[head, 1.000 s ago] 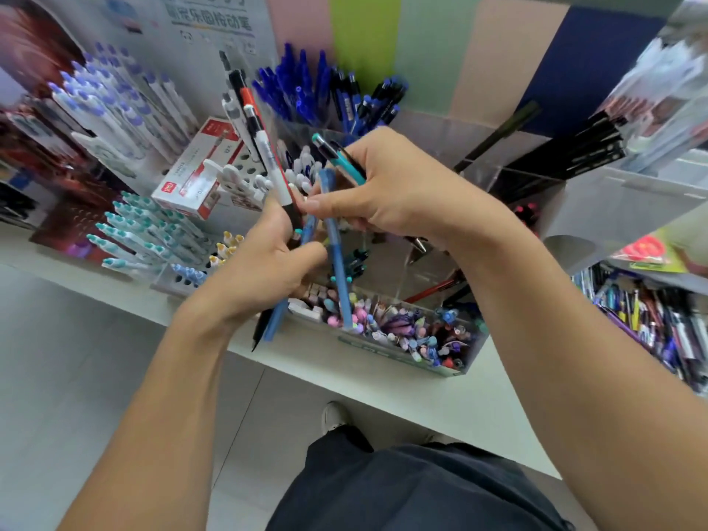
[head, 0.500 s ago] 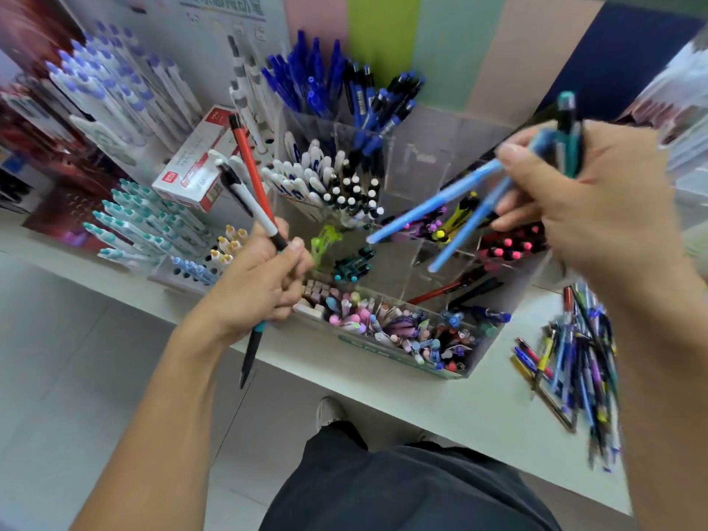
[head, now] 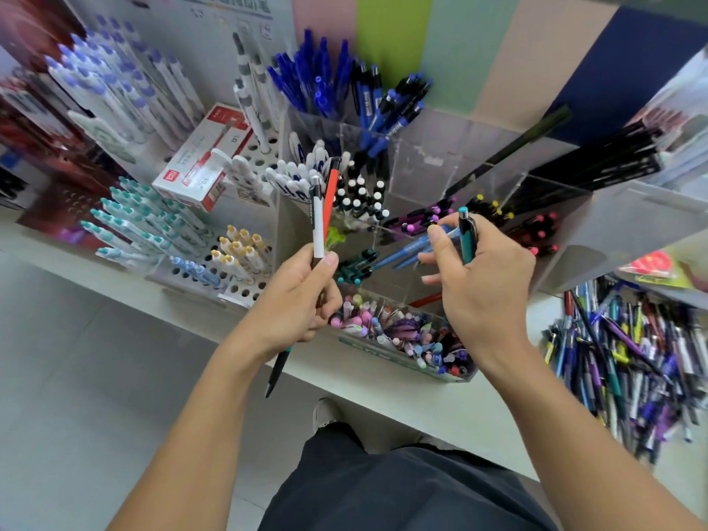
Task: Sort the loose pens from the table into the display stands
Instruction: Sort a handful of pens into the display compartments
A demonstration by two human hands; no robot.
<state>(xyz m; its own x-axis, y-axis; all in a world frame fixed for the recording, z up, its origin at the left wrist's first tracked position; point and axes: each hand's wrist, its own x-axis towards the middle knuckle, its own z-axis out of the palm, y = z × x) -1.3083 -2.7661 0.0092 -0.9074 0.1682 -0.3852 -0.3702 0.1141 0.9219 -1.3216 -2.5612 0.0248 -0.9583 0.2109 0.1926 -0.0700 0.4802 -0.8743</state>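
Observation:
My left hand point(head: 297, 300) grips a small bunch of pens upright: a white pen point(head: 317, 220), a red pen point(head: 330, 201) and a dark one whose tip pokes out below point(head: 276, 371). My right hand point(head: 484, 277) holds a teal pen point(head: 467, 235) and pinches two light blue pens point(head: 406, 252) that point left over the clear acrylic stand point(head: 421, 159). A pile of loose pens point(head: 628, 362) lies on the table at the right.
A perforated white stand point(head: 245, 289) with teal, yellow and blue pens is at the left, with a red and white box point(head: 203, 162) behind it. A low tray point(head: 398, 354) of pastel pens sits at the table's front edge. Black pens point(head: 613, 159) fill a rack at the right.
My right hand has come down and left from the upper right, bringing the teal and blue pens over the acrylic stand. My left hand stays put with its bunch.

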